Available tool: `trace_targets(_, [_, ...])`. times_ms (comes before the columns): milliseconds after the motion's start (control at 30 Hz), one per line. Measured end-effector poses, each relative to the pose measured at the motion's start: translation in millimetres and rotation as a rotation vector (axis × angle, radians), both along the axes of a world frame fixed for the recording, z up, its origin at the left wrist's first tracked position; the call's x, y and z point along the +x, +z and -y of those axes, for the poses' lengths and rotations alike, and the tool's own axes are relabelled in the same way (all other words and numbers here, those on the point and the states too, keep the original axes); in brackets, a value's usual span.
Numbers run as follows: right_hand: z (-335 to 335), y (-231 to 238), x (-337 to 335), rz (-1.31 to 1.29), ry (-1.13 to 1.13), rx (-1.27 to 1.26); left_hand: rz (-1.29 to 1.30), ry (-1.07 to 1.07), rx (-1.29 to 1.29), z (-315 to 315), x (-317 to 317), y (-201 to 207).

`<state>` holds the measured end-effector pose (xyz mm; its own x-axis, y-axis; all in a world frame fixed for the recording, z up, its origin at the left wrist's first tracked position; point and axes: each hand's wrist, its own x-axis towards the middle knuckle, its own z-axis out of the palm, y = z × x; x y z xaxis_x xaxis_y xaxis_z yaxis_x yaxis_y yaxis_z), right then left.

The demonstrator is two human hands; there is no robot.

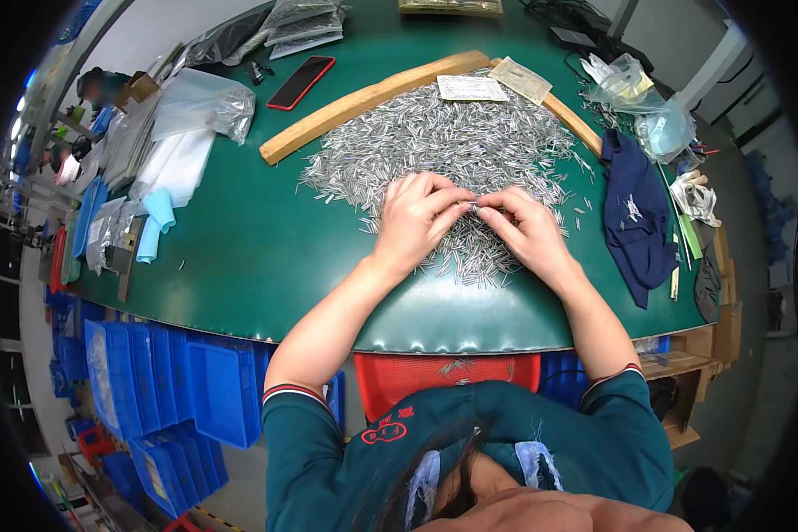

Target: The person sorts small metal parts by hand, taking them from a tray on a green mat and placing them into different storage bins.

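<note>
1. Biggest thing here is the green table [230, 239], its curved-looking near edge right in front of the person.
2. Then the blue bins [226, 390], a bunch of them stacked down below the table on the left.
3. Next up, the heap of metal pins [434, 133], silvery, loose and pointing every which way. It's spread over the middle of the table, with strays on the right side.
4. A red basket [399, 377] pokes out under the near edge, with a few pins lying in it.
5. Two wooden bars, a long left one [372, 102] and a right one [585, 133], border the far side of the heap in a rough angle.
6. Dark blue cloth [640, 253] lies crumpled to the right, some pins on top.
7. Left hand [412, 217]: fingers curled over the near part of the heap, thumb and index pinched on what look like pins. Right hand [532, 235]: same deal, fingertips meeting the left's. Too small to count what's gripped.
8. Phone [301, 82] with a red edge, beyond the left bar.
9. Two paper slips, one whitish [472, 88] and one yellowish [522, 80], at the heap's far end.
</note>
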<state>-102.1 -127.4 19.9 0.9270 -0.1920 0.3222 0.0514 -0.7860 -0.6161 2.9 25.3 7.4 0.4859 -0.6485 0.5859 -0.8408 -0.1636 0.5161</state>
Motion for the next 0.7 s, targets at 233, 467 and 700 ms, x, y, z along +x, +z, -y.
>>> trace_targets(233, [-2, -2, -1, -0.274, 0.103, 1.056, -0.068, -0.057, -0.098, 3, -6, -2])
trace_targets(467, [-2, -4, -1, -0.278, 0.085, 1.087, -0.299, -0.124, -0.156, 6, -11, -8])
trace_targets(700, [0, -5, -1, -0.283, 0.096, 1.088, -0.481, -0.177, -0.169, 5, -12, -6])
